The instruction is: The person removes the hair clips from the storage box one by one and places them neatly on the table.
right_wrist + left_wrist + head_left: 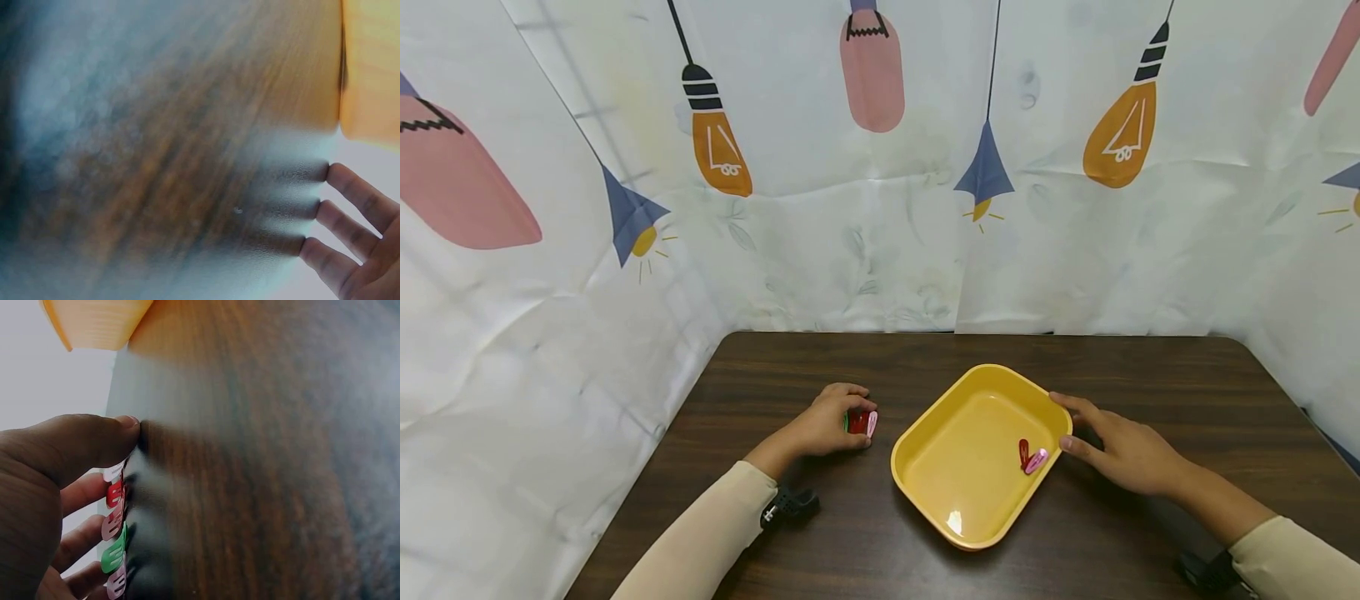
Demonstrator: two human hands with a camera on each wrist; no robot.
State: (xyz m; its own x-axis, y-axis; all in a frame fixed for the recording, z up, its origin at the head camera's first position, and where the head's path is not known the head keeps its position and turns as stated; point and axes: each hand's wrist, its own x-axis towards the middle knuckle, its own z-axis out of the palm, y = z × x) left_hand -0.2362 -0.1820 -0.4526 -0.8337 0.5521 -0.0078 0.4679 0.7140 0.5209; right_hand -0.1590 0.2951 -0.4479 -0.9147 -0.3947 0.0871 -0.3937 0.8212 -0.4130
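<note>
On the far left we see a white curtain [550,333] printed with pink, orange and blue lamps wrapping round the back and both sides of a dark wood-grain table [865,533]. Moving in, our left hand [831,429] sits on the tabletop, fingers curled over a small bunch of hair clips [861,422]; the left wrist view shows red, pink and green clips lined up between the thumb [94,440] and the fingers. Just beside them to the right lies a yellow tray [955,517], set at an angle, with a red clip and a pink clip [1032,457] resting inside near its right wall. Our right hand [1123,454] lies flat beside that rim, fingers [356,187] straight and slightly spread, fingertips touching the tray's edge.
</note>
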